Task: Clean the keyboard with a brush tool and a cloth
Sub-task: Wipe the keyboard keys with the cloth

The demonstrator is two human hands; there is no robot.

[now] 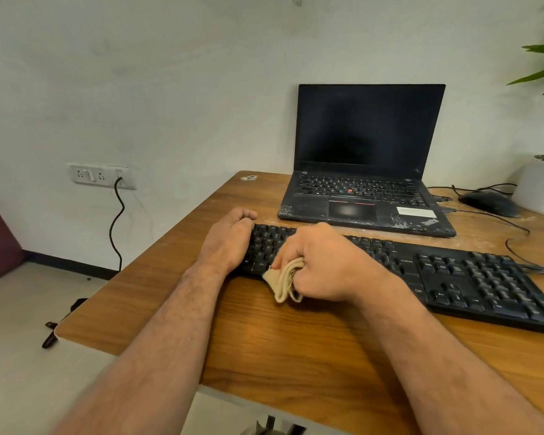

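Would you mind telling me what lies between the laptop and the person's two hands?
In the head view, only the keyboard's far key rows and bare desk separate the laptop from both hands.

One keyboard (421, 271), one cloth (285, 282), one laptop (365, 164), one mouse (489, 202), two hands (230, 238).
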